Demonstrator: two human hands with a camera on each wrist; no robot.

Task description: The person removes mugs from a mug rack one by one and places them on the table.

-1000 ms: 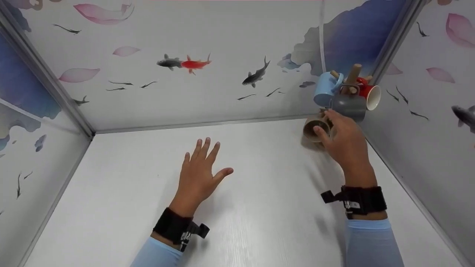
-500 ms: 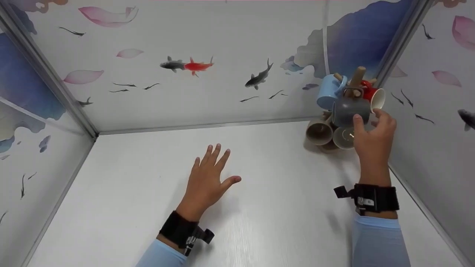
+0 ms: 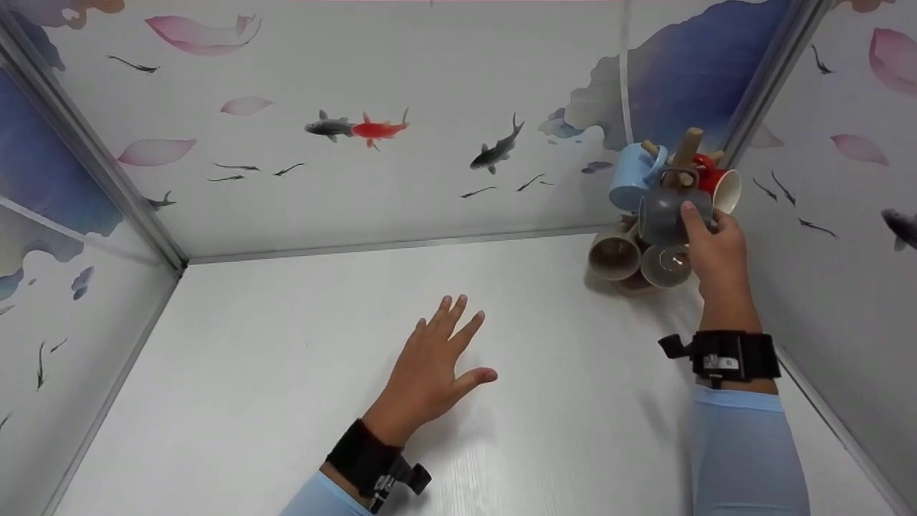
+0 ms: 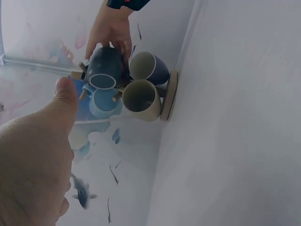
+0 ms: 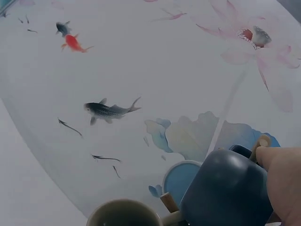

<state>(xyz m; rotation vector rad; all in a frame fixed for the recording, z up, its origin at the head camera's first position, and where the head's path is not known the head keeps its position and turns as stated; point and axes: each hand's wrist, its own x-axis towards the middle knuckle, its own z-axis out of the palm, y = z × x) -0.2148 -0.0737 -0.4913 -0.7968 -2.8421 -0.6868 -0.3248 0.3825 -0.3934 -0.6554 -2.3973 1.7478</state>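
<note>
Grip (image 3: pixel 720 254) holds mug (image 3: pixel 663 217); head view adds red cup (image 3: pixel 716 185).

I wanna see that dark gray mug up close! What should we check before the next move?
1. Right hand holding the dark gray mug: ok.
2. Handle clear of the peg: not ok, it looks hooked on.
3. Left hand away from the mugs: ok, it's over the table.
4. Plenty of room around: not ok, the light blue mug and red mug hang close.
5. Wooden rack steady: cannot tell.
</note>
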